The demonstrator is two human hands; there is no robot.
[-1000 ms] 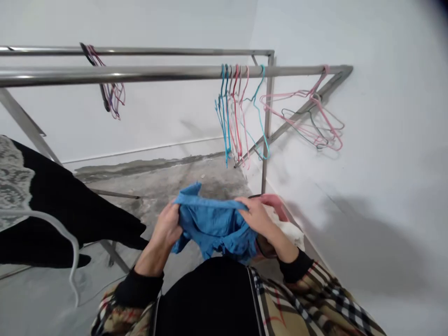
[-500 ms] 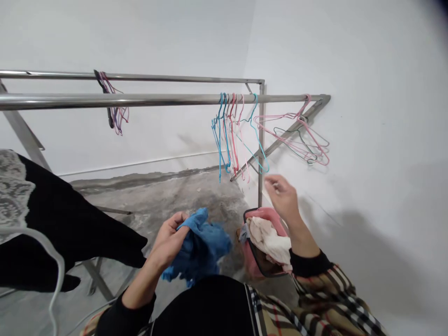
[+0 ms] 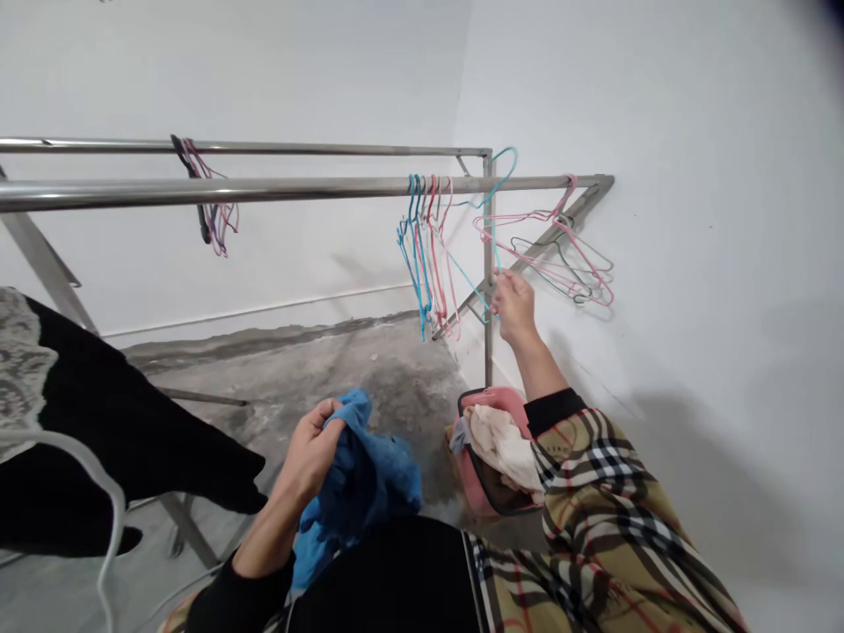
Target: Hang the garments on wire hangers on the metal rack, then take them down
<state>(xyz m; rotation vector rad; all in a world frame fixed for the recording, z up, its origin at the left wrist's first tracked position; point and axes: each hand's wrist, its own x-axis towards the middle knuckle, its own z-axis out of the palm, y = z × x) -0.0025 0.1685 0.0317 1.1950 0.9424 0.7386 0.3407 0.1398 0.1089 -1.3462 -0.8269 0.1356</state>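
My left hand (image 3: pixel 313 453) is closed on a bunched blue garment (image 3: pixel 369 479) held low in front of my body. My right hand (image 3: pixel 514 303) is stretched out toward the steel rail (image 3: pixel 264 187) and pinches a teal wire hanger (image 3: pixel 496 189), whose hook stands lifted above the rail. A bunch of blue and pink hangers (image 3: pixel 428 255) hangs on the rail just left of that hand.
A pink basket (image 3: pixel 471 479) with pale cloths stands on the concrete floor by the rack's upright post. More pink and dark hangers (image 3: pixel 567 264) hang at the rail's right end near the white wall. A black lace-trimmed garment (image 3: pixel 119 440) hangs at the left.
My right hand let go of the blue garment, rose from beside the basket to the rail and took the teal hanger, lifting its hook. The left hand kept the garment and lowered it.
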